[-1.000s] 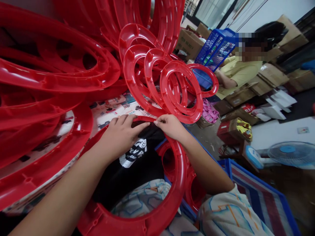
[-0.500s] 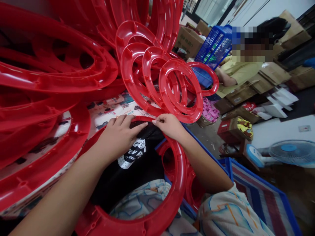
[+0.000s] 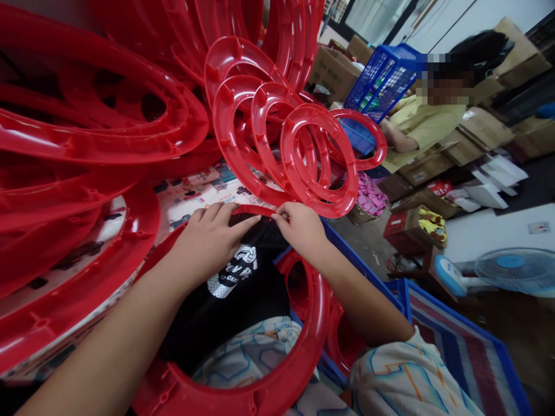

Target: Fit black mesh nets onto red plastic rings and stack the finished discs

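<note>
A red plastic ring (image 3: 318, 323) lies across my lap, with black cloth (image 3: 247, 306) bearing a white print spread inside its far part. My left hand (image 3: 212, 234) grips the ring's far rim; its fingers reach over the edge and its thumb lies along the cloth's border. Just to the right, my right hand (image 3: 303, 228) is closed in a pinch at the same rim, where the cloth's edge meets the plastic. Its fingertips hide exactly what they pinch. The two hands are a small gap apart.
Large red rings (image 3: 173, 133) are piled at the left, smaller rings (image 3: 318, 159) ahead. A blue-edged crate (image 3: 359, 263) with red parts stands at my right. Beyond are a striped bin (image 3: 463, 341), a fan (image 3: 511, 263), cartons (image 3: 333, 72) and a person (image 3: 425, 130) near a blue basket (image 3: 381, 81).
My right hand has shifted slightly right along the rim, away from my left thumb. My left hand and the ring look unmoved. The person in the background has turned their head slightly.
</note>
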The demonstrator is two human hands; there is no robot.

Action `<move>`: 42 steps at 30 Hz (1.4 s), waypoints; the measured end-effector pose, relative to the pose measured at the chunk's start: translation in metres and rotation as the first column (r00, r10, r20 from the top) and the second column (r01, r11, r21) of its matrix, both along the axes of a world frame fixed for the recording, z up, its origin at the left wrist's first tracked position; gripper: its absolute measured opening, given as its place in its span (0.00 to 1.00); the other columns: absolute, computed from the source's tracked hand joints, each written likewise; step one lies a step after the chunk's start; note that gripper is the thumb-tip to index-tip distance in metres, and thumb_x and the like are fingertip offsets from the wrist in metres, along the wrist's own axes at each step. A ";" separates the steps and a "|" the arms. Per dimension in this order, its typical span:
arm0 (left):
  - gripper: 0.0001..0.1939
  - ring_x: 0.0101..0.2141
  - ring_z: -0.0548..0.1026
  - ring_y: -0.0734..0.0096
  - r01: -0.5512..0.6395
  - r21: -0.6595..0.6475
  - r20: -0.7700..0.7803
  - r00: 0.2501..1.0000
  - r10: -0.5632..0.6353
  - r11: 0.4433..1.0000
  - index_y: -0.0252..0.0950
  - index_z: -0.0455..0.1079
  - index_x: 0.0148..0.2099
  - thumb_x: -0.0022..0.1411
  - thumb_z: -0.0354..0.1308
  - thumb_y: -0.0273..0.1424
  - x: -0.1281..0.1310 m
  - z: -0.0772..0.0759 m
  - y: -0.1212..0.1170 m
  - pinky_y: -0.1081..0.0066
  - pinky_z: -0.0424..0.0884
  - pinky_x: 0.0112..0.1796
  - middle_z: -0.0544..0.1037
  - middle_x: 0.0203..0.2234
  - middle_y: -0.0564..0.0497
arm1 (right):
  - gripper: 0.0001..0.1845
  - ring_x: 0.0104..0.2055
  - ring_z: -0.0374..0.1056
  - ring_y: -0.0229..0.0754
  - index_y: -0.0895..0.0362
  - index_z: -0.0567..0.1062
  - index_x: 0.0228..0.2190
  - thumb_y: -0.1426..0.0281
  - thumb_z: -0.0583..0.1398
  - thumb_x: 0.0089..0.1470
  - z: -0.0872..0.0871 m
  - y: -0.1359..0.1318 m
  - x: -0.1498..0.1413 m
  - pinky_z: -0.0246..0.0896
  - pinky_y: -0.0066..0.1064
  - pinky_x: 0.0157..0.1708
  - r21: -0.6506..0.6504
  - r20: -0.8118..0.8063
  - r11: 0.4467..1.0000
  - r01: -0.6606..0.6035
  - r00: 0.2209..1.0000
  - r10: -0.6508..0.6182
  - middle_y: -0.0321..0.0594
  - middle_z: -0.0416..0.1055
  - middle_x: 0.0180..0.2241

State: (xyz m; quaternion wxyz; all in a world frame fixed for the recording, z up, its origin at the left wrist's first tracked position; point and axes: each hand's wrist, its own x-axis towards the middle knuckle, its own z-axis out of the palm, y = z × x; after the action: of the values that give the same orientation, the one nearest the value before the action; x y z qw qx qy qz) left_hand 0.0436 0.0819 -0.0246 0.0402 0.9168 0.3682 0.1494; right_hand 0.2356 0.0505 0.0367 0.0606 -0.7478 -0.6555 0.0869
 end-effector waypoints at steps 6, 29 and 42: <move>0.24 0.52 0.70 0.53 -0.041 -0.151 0.035 0.998 0.047 0.988 0.35 0.61 0.62 0.65 0.46 0.34 0.000 0.002 0.008 0.56 0.68 0.50 0.70 0.54 0.38 | 0.20 0.31 0.72 0.45 0.58 0.79 0.29 0.60 0.54 0.62 0.015 -0.034 -0.017 0.57 0.32 0.31 -0.188 0.075 0.981 -0.053 0.995 0.068 0.46 0.78 0.28; 0.20 0.50 0.71 0.47 -0.144 -0.239 0.016 0.988 0.152 0.960 0.31 0.66 0.53 0.62 0.47 0.33 0.009 0.029 0.001 0.51 0.67 0.49 0.73 0.46 0.34 | 0.09 0.38 0.72 0.46 0.58 0.77 0.35 0.71 0.58 0.54 -0.009 -0.009 -0.034 0.60 0.33 0.34 -0.048 -0.015 0.978 -0.204 0.979 0.203 0.44 0.76 0.35; 0.14 0.50 0.72 0.60 -0.012 -0.322 0.398 0.905 0.147 0.947 0.37 0.68 0.45 0.62 0.46 0.35 -0.002 0.008 0.003 0.57 0.67 0.53 0.75 0.46 0.44 | 0.09 0.26 0.64 0.34 0.59 0.77 0.25 0.67 0.63 0.53 -0.005 0.005 -0.015 0.54 0.27 0.29 -0.039 -0.457 0.998 -0.058 0.889 0.034 0.33 0.70 0.21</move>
State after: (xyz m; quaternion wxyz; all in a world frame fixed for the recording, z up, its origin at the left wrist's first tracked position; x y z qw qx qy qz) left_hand 0.0419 0.0851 -0.0164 0.2560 0.8297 0.4073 0.2832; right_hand 0.2204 0.0551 0.0320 0.1912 -0.6920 -0.6381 0.2782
